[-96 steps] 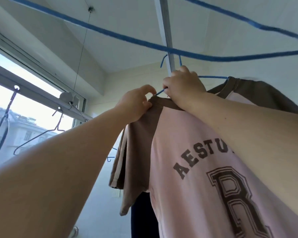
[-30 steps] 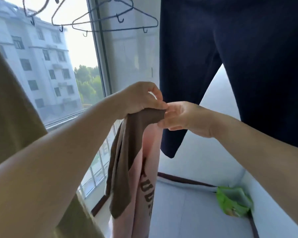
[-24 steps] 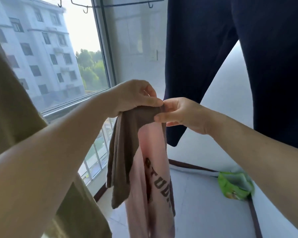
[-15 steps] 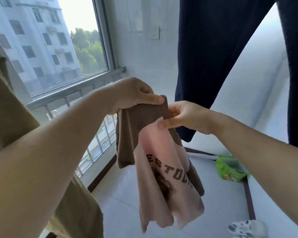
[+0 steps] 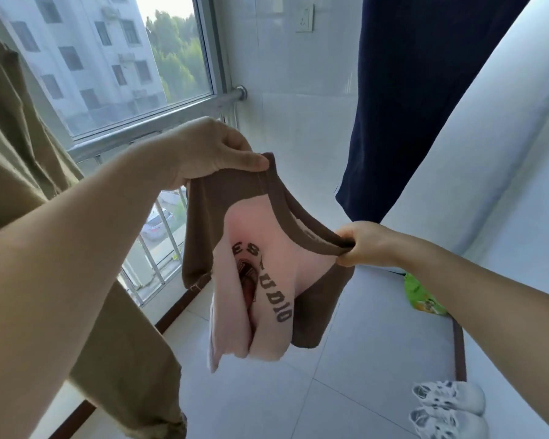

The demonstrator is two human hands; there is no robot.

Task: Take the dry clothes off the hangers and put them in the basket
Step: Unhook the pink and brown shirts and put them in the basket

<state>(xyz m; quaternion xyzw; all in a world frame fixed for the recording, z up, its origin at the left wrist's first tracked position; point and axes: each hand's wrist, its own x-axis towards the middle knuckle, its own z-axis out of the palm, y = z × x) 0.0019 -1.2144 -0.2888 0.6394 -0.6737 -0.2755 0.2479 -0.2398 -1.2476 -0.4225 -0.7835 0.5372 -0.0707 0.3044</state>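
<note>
Since half a second ago, both hands have moved apart: the right hand [image 5: 366, 245] has drawn away from the left hand [image 5: 210, 150], lower and to the right, and the neckline of the T-shirt [image 5: 260, 258] is now stretched open between them.

Left hand — fingers curled, thumb on top, pinching the brown collar band at its upper end, near the window rail [image 5: 152, 126]. Right hand — fingers closed into a fist round the opposite end of the collar band; the band runs taut between the two grips.

T-shirt — pink body with brown sleeves and collar, dark printed lettering on the chest. It hangs free in the air from the two hands, off any hanger, its body bunched in vertical folds and clear of the floor [image 5: 330, 391]. No part of it touches the tiles.

Surroundings:
- Olive-brown trousers [image 5: 23, 147] hang at the left, partly behind the left forearm.
- Dark navy trousers [image 5: 409, 106] hang at the upper right, beyond the right hand.
- A green bag [image 5: 420, 296] lies on the floor by the wall, just under the right forearm.
- White sandals [image 5: 447, 407] sit at the lower right.
- A wall socket [image 5: 305, 18] is mounted on the tiled wall above.
</note>
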